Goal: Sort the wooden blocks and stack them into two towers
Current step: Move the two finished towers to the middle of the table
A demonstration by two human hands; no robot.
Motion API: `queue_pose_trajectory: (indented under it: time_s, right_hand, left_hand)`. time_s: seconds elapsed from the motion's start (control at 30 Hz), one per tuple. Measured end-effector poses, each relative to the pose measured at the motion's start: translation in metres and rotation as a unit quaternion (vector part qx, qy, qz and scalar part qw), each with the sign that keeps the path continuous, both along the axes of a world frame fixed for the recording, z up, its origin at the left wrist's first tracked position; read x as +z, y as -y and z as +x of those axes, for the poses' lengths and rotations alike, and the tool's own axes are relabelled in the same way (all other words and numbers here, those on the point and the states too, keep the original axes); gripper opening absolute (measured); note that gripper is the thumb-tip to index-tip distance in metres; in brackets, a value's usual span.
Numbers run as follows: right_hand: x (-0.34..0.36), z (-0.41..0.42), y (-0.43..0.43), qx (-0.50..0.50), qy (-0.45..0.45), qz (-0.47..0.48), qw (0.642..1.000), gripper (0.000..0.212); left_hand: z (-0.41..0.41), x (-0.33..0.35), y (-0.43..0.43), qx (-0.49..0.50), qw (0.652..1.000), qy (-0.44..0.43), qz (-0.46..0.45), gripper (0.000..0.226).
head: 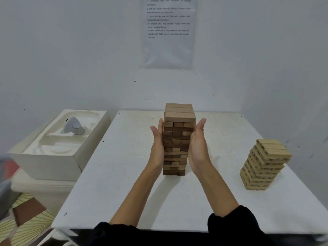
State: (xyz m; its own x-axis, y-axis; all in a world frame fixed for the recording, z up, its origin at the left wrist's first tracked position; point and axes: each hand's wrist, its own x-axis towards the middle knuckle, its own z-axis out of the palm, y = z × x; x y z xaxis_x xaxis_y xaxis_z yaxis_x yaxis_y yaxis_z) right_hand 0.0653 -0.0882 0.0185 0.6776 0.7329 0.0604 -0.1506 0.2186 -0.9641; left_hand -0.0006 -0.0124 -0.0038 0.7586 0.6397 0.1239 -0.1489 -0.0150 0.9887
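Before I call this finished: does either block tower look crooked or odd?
Yes. The pale printed wooden tower, right on the white table, looks staggered, upper layers stepping rightward. On the darker brown wooden tower the top layers overhang slightly; the left hand and right hand press flat against its sides.

Soft, cool, even light fills your view, and the white table (124, 174) reads matte and uniformly bright. The dark tower (174, 148) at centre is sharp and casts a faint shadow toward the near left, indicating light from above and beyond. At right, the pale tower (264, 166) leans outward under wide-angle distortion. The printed sheet (168, 32) on the far wall is soft, its text barely legible. The near left corner smears into blur.
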Motion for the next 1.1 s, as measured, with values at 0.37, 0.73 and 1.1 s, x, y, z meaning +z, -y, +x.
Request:
queue_pose_trajectory:
  time_s: [0.37, 0.73, 1.1]
  right_hand:
    - [0.011, 0.045, 0.03, 0.128, 0.226, -0.085, 0.962, 0.111]
    - [0.008, 0.055, 0.03, 0.161, 0.254, -0.134, 0.944, 0.085]
    - [0.052, 0.016, 0.024, 0.002, 0.122, 0.003, 0.993, 0.082]
  left_hand:
    - [-0.017, -0.01, -0.025, -0.024, 0.985, -0.057, 0.164, 0.111]
    - [-0.021, 0.002, -0.028, -0.041, 0.982, -0.044, 0.18, 0.1]
    - [-0.01, 0.06, -0.007, -0.002, 0.998, 0.065, -0.003, 0.065]
